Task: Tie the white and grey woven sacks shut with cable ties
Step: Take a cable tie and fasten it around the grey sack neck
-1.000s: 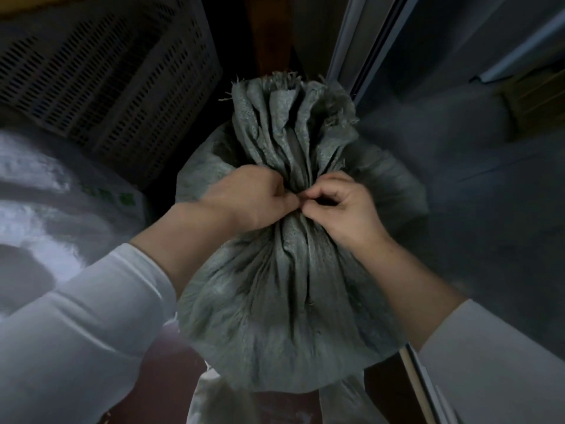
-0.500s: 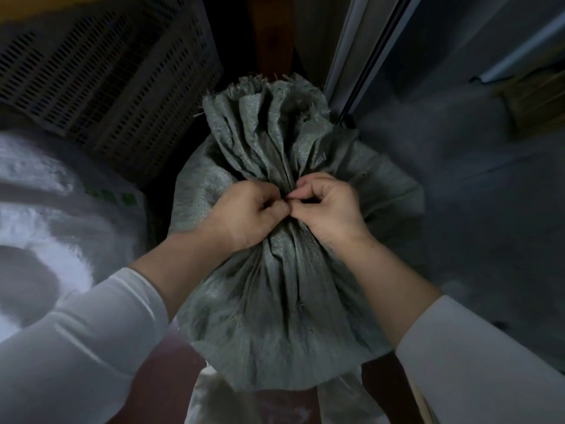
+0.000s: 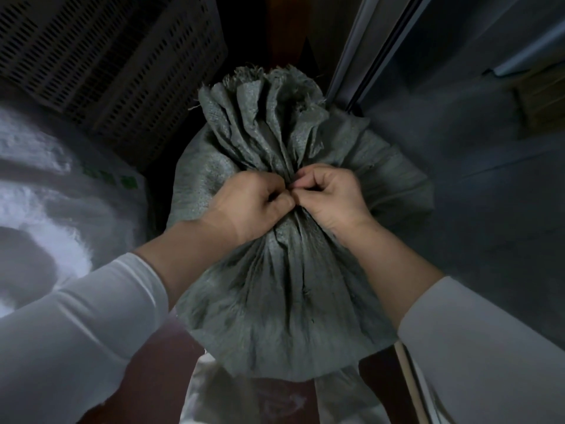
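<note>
- At centre, filling the middle of the view: grey woven sack (image 3: 284, 301), bulging and upright, seen from above.
- Gathered into tight pleats at a narrow neck just above centre; fanned out beyond the neck toward 12 o'clock into a loose, frayed mouth.
- At the neck from 9 o'clock: left hand (image 3: 253, 206), fingers curled in, thumb pressed against the bunched fabric; grip clenched on the sack's neck.
- At the neck from 3 o'clock: right hand (image 3: 333, 197), knuckles up, fingertips pinching the same bunch of fabric; grip likewise closed on the neck.
- Touching each other at the thumbs and fingertips, right over the gathered point.
- No telling whether a cable tie sits between the fingertips: too small and too dark there.
- Running in from 7 o'clock and 4 o'clock: bare forearms, then white sleeves (image 3: 76, 332) pushed up short of the wrists.
- At 9 o'clock, just beside the grey sack: white woven sack (image 3: 46, 185), bright, with small green print near its edge.
- At 11 o'clock, behind the white sack: perforated plastic crate (image 3: 107, 56), dark.
- At 1 o'clock: pale metal frame (image 3: 360, 56), slanting toward the sack's mouth.
- At 6 o'clock, beneath the grey sack's lower edge: a strip of pale fabric (image 3: 208, 393), blurred.
</note>
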A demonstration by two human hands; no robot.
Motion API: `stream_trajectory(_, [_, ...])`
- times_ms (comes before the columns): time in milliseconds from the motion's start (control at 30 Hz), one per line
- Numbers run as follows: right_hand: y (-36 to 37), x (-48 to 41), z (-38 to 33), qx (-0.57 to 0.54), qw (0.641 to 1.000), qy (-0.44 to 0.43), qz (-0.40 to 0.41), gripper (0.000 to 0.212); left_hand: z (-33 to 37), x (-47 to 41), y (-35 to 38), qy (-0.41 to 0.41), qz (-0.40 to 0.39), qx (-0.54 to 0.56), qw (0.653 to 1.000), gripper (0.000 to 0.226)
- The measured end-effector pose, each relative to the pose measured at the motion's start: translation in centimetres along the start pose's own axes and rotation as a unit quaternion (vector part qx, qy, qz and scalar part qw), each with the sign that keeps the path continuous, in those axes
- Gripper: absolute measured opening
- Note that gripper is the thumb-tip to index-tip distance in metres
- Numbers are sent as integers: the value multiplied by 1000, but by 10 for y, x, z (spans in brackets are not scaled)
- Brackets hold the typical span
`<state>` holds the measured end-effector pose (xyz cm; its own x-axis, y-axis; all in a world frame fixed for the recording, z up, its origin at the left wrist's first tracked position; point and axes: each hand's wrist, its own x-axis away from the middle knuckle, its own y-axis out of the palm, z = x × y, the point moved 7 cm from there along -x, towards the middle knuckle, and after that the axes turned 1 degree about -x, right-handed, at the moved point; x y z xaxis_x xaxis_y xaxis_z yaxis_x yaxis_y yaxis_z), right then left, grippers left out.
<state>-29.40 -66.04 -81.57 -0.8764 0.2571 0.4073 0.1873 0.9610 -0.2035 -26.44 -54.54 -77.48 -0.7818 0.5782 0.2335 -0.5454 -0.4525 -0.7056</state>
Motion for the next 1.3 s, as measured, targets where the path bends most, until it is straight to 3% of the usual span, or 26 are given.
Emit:
stream_trajectory(167, [2,9,-15,43,996,-75,-9,10,-6,-5,-5,-71,-13,29,997,29])
stream_trajectory(233, [-4,17,-28,83,993,-88,-1,16,-3,-5,-15,-94,-2,39,995,31])
stream_trajectory(300, [-6,25,-42,145,985,-97,3,24,6,-3,-23,-78,12,27,997,27])
stream_trajectory(400, [-4,31,-58,277,953,-121,27,14,25,0,-26,-27,23,-14,999,29])
stream_trajectory(467, [-1,34,-60,303,943,-132,43,12,29,3,-29,-36,42,-15,998,38])
stream_trajectory(600, [-10,37,-47,166,979,-103,62,16,18,21,-31,-182,98,31,978,44])
stream_trajectory(700, [-14,36,-40,94,989,-72,86,15,13,28,-26,-236,114,61,963,32])
stream_trajectory(800, [-14,31,-37,19,992,-33,117,13,0,22,-18,-292,109,166,935,49])
stream_trajectory(867, [-15,28,-28,-44,990,21,134,11,-4,18,-15,-316,119,218,916,44])
stream_trajectory(1000, [-19,29,-13,-234,949,129,165,32,-2,18,-5,-340,123,314,878,22])
stream_trajectory(1100, [-18,29,-2,-351,895,200,189,27,-2,18,-1,-348,126,358,857,12])
stream_trajectory(1167, [-14,32,2,-390,873,227,185,21,-3,16,1,-350,113,341,865,17])
stream_trajectory(1300, [-19,33,-10,-369,887,221,167,19,3,11,-4,-345,70,347,869,20])
